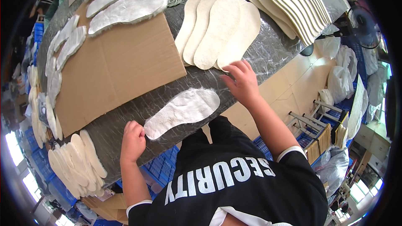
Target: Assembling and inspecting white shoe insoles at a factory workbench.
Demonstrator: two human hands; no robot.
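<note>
A white fluffy insole (182, 111) lies on the dark table in front of me, its narrow heel toward my left hand (134, 140). The fingers of that hand are curled together beside the heel; whether they pinch anything is hidden. My right hand (243, 83) reaches to the lower end of a fanned row of cream insoles (220, 31). Its thumb and fingers are apart, with the fingertips at the tip of the rightmost cream insole (240, 35).
A brown cardboard sheet (117, 71) covers the table's left part, with white fluffy insoles (127, 12) along its far edge. Stacked cream insoles (289, 6) stand at the far right, more (79, 163) at the near left corner. Blue crates (161, 169) sit below the table.
</note>
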